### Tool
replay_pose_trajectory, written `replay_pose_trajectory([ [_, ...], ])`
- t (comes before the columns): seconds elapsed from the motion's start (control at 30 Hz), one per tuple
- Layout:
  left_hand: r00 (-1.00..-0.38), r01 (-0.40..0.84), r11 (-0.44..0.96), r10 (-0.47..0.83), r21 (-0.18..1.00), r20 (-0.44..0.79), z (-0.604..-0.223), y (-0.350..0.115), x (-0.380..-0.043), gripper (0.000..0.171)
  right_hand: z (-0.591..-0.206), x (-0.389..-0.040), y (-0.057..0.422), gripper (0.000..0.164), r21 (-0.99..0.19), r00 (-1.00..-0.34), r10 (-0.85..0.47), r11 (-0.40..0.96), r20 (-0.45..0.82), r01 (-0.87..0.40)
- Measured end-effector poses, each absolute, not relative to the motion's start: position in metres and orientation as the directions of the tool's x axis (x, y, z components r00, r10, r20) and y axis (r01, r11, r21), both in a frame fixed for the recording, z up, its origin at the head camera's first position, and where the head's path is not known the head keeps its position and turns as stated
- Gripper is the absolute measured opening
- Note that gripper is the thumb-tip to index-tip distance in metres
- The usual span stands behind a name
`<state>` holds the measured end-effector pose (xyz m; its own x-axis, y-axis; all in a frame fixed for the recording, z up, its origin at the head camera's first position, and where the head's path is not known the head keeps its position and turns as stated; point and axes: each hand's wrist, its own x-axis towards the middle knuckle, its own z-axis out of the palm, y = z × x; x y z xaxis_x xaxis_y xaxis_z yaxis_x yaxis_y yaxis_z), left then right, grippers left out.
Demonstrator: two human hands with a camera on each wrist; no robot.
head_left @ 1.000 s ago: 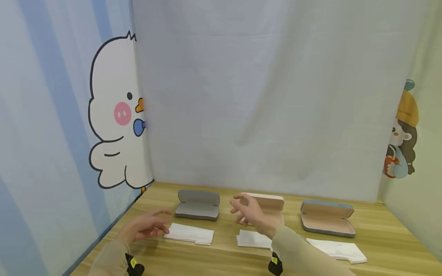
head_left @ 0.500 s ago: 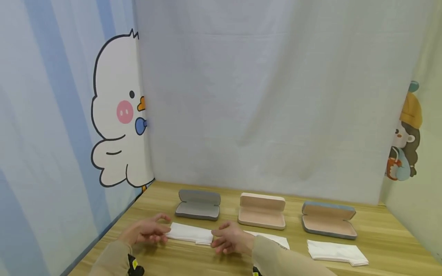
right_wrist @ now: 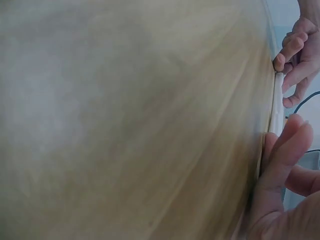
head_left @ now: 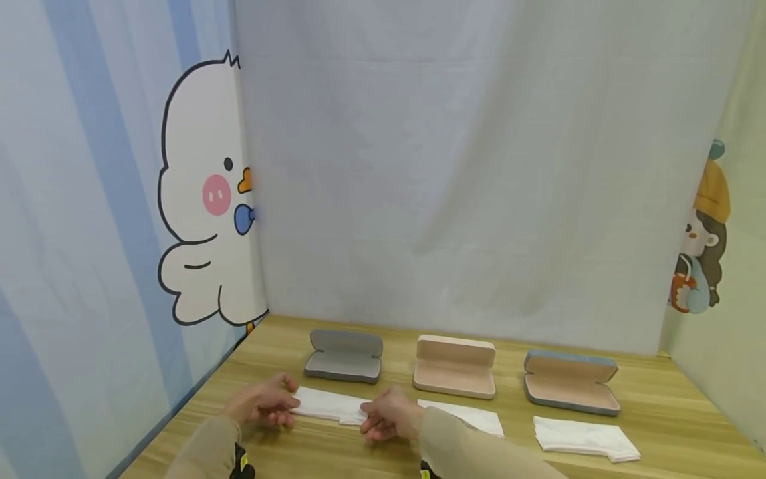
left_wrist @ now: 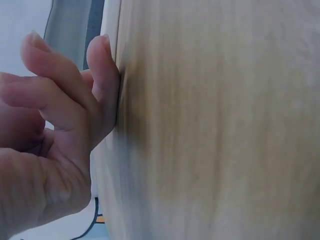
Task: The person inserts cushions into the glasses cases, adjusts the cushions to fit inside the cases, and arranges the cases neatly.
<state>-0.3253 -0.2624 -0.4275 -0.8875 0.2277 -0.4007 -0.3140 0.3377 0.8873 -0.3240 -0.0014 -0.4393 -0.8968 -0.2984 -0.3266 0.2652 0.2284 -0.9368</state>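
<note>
A folded white cloth (head_left: 329, 404) lies flat on the wooden table in front of the open grey glasses case (head_left: 344, 359). My left hand (head_left: 266, 402) is at its left end, fingers loosely bent, fingertips at the edge. At the other end, my right hand (head_left: 389, 416) has its fingertips over the cloth's corner, thumb and fingers apart. Low against the table, the left fingers (left_wrist: 102, 75) appear beside the white strip of cloth (left_wrist: 111, 25) in the left wrist view. Both hands flank the thin cloth edge (right_wrist: 277, 105) in the right wrist view. Any contact underneath is hidden.
An open pink glasses case (head_left: 455, 369) and an open blue one (head_left: 571, 386) stand to the right along the back. Two more folded white cloths, the middle one (head_left: 469, 418) and the right one (head_left: 586, 439), lie before them. A grey curtain (head_left: 449, 166) hangs behind the table.
My right hand has come down and left from in front of the pink case to the left cloth's right end. My left hand has shifted slightly right, closer to the cloth.
</note>
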Motion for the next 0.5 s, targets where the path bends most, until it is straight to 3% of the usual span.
replay_pose_trajectory([
  [0.27, -0.946, -0.255, 0.383, 0.091, 0.888, -0.311, -0.426, -0.246, -0.322, 0.031, -0.44, -0.328, -0.009, 0.005, -0.927, -0.919, -0.208, 0.243, -0.336, 0.284],
  [0.5, -0.941, -0.242, 0.453, 0.105, 0.858, -0.321, -0.43, -0.242, -0.324, 0.009, -0.44, -0.327, -0.011, 0.005, -0.929, -0.926, -0.193, 0.252, -0.324, 0.273],
])
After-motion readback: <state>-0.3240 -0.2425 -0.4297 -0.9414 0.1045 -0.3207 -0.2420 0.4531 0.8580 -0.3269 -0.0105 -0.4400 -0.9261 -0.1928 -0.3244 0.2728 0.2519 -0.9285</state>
